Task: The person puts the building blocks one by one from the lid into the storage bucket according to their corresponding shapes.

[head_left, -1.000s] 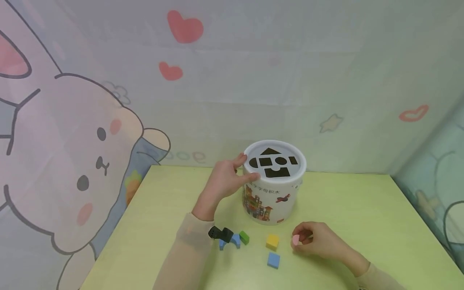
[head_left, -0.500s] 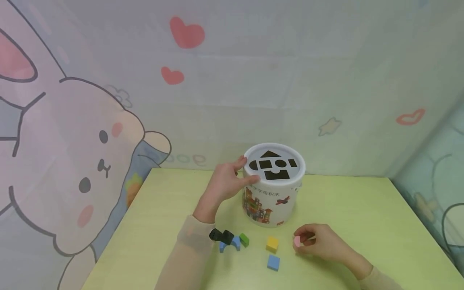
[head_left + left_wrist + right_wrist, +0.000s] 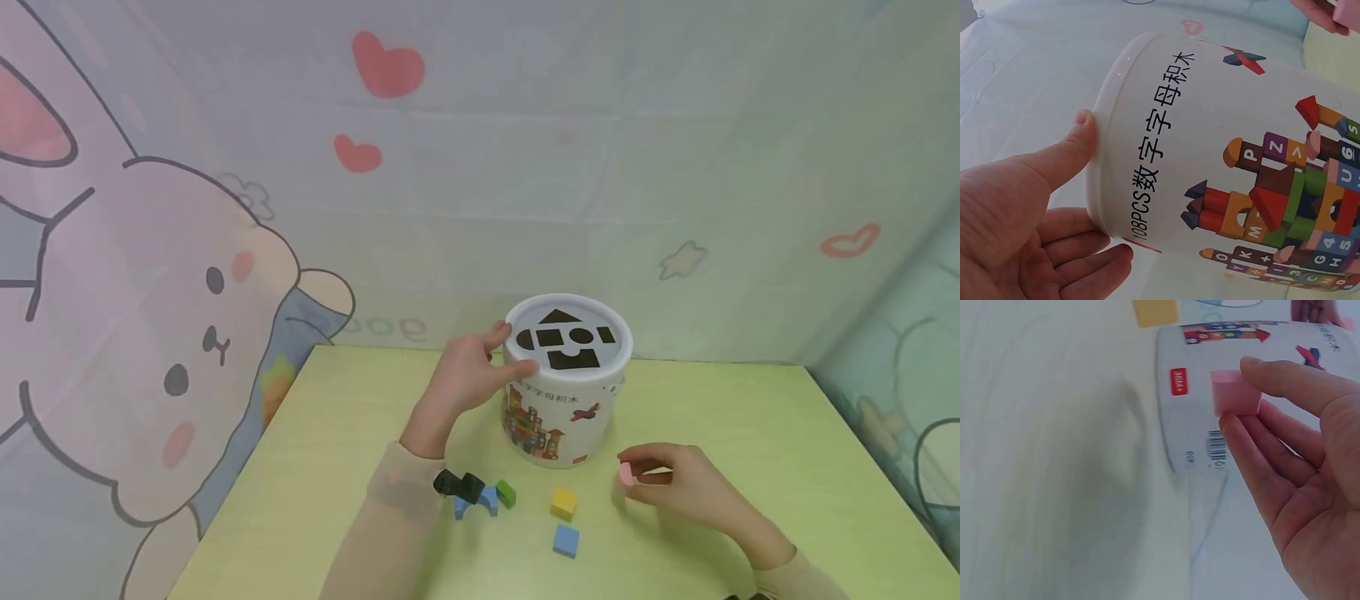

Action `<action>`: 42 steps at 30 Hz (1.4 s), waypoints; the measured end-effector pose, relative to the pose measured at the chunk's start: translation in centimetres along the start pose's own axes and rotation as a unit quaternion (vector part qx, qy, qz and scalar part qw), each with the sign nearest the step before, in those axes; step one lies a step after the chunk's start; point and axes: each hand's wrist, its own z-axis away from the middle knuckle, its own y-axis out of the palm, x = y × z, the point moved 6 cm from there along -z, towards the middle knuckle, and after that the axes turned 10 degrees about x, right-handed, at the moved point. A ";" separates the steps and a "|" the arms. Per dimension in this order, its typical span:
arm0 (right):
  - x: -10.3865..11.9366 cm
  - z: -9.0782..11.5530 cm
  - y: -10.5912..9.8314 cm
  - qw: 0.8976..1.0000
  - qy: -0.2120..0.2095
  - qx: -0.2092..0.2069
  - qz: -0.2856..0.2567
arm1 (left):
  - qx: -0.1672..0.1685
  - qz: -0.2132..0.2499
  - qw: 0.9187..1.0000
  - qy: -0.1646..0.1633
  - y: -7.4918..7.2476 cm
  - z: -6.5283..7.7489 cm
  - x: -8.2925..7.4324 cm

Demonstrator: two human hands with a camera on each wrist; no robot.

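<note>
A white toy-block bucket (image 3: 558,421) stands upright on the table, its lid (image 3: 618,360) cut with several dark shaped holes. My left hand (image 3: 468,372) grips the rim at its left side, thumb toward the front and fingers farther back; the left wrist view shows the printed wall (image 3: 1210,112) close up. Between thumb and fingertips, my right hand (image 3: 686,483) pinches a small pink block (image 3: 1236,394), right of the bucket and over the table. One face of the block looks squarish in the right wrist view.
In front of the bucket lie a yellow block (image 3: 563,504), a blue block (image 3: 566,541), a green block (image 3: 506,493) and a blue arch block (image 3: 488,500), partly hidden by the black wrist device (image 3: 459,485). A cartoon-printed cloth (image 3: 480,208) hangs behind the table (image 3: 360,417).
My right hand has risen and moved slightly right and away from me with the pink block. The left hand and bucket have stayed in place.
</note>
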 end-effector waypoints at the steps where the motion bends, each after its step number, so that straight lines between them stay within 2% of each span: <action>1: 0.1 0.2 -0.3 1.000 0.000 -0.007 -0.004 | 0.000 0.002 1.000 0.001 0.0 0.0 0.0; 7: 1.3 1.1 -2.0 0.999 -0.006 -0.041 -0.029 | 0.004 -0.001 1.000 0.004 0.1 -0.1 -0.1; 13: 2.8 1.0 -3.3 0.997 -0.030 -0.055 -0.045 | 0.000 -0.007 1.000 -0.001 -0.1 0.1 -0.2; 24: 5.9 0.5 -4.9 0.996 -0.069 -0.059 -0.016 | -0.003 -0.002 1.000 -0.001 -0.1 0.2 -0.1; 28: 7.6 0.5 -5.8 0.992 -0.109 -0.066 -0.015 | -0.003 -0.006 1.000 0.002 -0.2 0.2 -0.2; 33: 9.9 0.3 -6.7 0.981 -0.175 -0.078 -0.028 | -0.002 -0.005 1.000 0.001 -0.1 0.2 -0.1; 36: 11.1 -0.1 -7.0 0.975 -0.200 -0.086 -0.042 | -0.003 -0.006 1.000 0.000 -0.1 0.2 0.0; 39: 12.0 -0.9 -7.1 0.973 -0.203 -0.092 -0.057 | -0.004 -0.009 1.000 0.000 -0.1 0.2 -0.1; 42: 12.3 -2.1 -7.1 0.976 -0.184 -0.093 -0.072 | -0.005 -0.008 1.000 0.001 -0.1 0.2 -0.1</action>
